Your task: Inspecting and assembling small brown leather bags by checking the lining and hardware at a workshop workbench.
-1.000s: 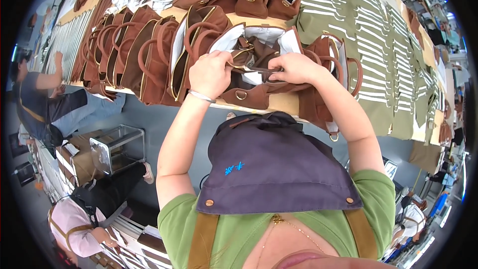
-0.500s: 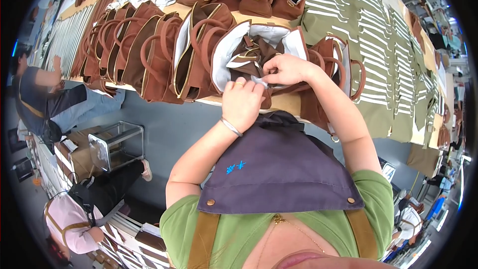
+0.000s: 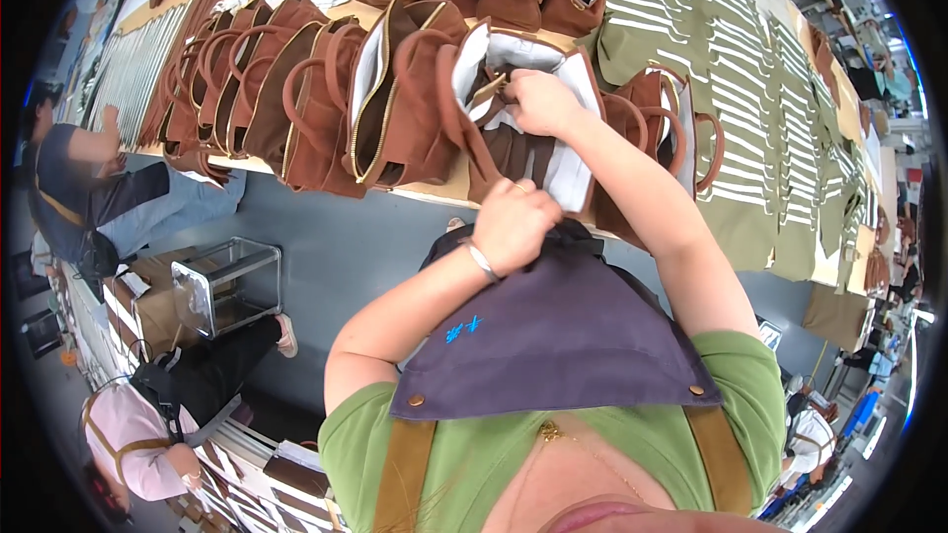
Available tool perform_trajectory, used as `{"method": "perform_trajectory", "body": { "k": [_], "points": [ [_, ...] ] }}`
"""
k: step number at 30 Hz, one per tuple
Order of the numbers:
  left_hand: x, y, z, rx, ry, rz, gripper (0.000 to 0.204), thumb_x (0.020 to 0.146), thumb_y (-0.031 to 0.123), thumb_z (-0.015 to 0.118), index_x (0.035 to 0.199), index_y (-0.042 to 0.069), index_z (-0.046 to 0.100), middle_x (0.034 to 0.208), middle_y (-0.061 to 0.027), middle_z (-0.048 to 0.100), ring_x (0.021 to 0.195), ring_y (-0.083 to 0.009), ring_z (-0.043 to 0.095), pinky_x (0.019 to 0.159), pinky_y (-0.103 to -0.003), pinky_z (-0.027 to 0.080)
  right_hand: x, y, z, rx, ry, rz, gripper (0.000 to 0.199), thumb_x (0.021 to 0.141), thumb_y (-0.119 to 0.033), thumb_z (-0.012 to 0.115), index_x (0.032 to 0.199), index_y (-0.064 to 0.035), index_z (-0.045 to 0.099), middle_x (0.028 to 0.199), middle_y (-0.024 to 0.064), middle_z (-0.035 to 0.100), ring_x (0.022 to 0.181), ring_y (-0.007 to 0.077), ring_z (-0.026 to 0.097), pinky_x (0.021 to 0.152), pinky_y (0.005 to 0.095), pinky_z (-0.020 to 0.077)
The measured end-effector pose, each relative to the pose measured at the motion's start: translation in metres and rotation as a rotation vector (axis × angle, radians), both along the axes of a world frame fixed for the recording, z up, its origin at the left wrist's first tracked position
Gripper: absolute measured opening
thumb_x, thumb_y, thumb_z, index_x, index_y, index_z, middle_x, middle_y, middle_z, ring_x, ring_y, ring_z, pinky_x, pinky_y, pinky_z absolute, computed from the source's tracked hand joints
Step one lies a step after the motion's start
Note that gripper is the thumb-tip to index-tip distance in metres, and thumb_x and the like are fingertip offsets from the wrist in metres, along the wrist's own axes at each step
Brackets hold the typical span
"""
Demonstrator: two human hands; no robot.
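Note:
A brown handbag [image 3: 588,104] stands gaping at the table's front edge, white inside its walls and with dark brown lining [image 3: 533,153] within. My left hand [image 3: 515,225] is closed on its near rim, beside a brown handle [image 3: 459,123]. Inside the mouth, my right hand [image 3: 540,102] is curled next to a gold-edged zip strip [image 3: 488,91]. Its fingertips are partly hidden, and I cannot make out what they pinch.
Several brown handbags [image 3: 316,109] with gold zips crowd the left, and another [image 3: 662,128] stands close on the right. Olive fabric pieces with white strips [image 3: 750,118] cover the table's right. A metal-framed stool [image 3: 232,286] and co-workers [image 3: 128,424] are at the left.
My right hand has moved up and left, deeper into the bag. My left hand has come down and right, drawing the near rim toward me. The bag's mouth gapes wider at the front.

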State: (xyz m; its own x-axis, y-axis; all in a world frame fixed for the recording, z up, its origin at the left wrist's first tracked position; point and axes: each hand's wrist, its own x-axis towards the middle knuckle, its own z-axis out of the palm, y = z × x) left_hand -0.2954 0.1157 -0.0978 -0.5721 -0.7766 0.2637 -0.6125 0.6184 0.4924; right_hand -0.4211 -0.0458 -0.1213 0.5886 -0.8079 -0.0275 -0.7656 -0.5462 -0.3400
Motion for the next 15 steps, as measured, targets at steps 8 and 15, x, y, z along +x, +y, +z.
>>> {"method": "perform_trajectory", "body": {
  "k": [8,15],
  "points": [
    [0.029,-0.05,0.031,-0.174,0.099,0.442,0.049,0.08,0.013,0.068,0.126,0.009,0.05,0.107,-0.0118,0.06,0.097,-0.0351,0.061,0.082,-0.044,0.05,-0.023,0.013,0.068,0.775,-0.035,0.085,0.033,0.08,-0.032,0.074,0.091,-0.0016,0.068,0.083,0.005,0.066,0.075,0.0109,0.056,0.069,0.027,0.0471],
    [0.042,-0.076,0.027,0.133,-0.214,0.446,0.008,0.079,0.011,0.063,0.076,0.012,0.069,0.085,-0.0058,0.061,0.088,-0.0282,0.064,0.071,-0.039,0.054,-0.053,0.017,0.052,0.835,-0.171,0.045,0.02,0.084,-0.015,0.068,0.101,-0.0048,0.068,0.083,0.0023,0.067,0.078,0.0116,0.06,0.075,0.0276,0.0494]
  ]
}}
